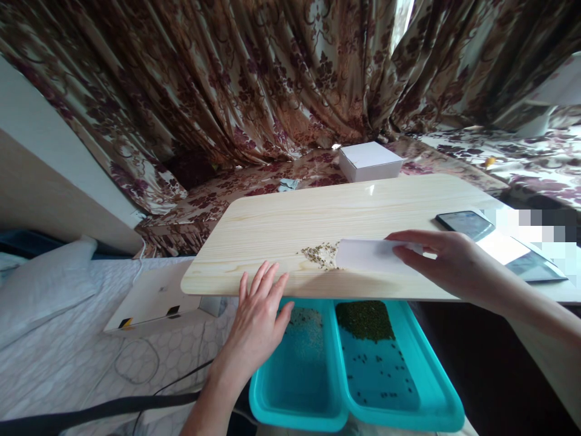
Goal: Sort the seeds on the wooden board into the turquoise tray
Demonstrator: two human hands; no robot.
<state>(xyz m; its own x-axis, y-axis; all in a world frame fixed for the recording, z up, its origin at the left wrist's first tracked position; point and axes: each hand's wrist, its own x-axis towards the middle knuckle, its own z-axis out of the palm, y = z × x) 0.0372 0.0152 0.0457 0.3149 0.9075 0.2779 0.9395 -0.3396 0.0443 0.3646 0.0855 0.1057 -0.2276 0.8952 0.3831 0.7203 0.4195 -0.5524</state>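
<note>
head view: hands apart. right hand clamps a white card; left hand, fingers spread, is at the table's near edge. mixed green and pale grains lie at the card's left end, near that edge. below it, turquoise left bin holds pale grains, right bin a green heap.

At the far side I see a brown-and-cream curtain of floral fabric and, a little nearer, a low white rectangular box. On my left, a soft white pillow and a flat pale carton with black and yellow marks lie on a white quilted bedspread; a glossy dark-edged device rests at right.
</note>
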